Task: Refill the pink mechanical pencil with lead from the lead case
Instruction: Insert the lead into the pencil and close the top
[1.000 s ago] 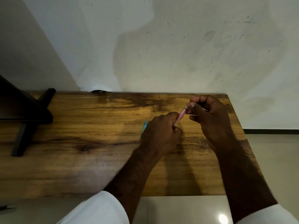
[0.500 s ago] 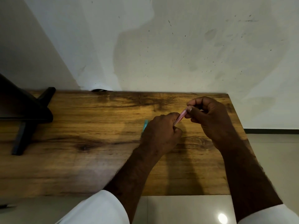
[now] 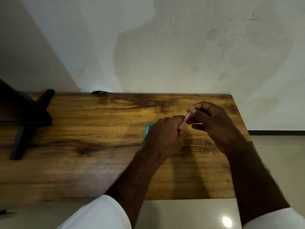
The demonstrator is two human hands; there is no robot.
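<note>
2-hand hold: left hand (image 3: 163,138) fingers curled round pink pencil (image 3: 186,120) barrel, right hand (image 3: 214,128) fingers pinch upper end.

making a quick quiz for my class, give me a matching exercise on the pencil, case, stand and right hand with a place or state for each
Things
1 pencil
2 case
3 stand
4 right hand

Places or states
a black, at the left end of the table
b teal, peeking out just left of the left hand
c pink, held by both hands
d pinching the pencil's far end

Pairs: 1-c, 2-b, 3-a, 4-d
</note>
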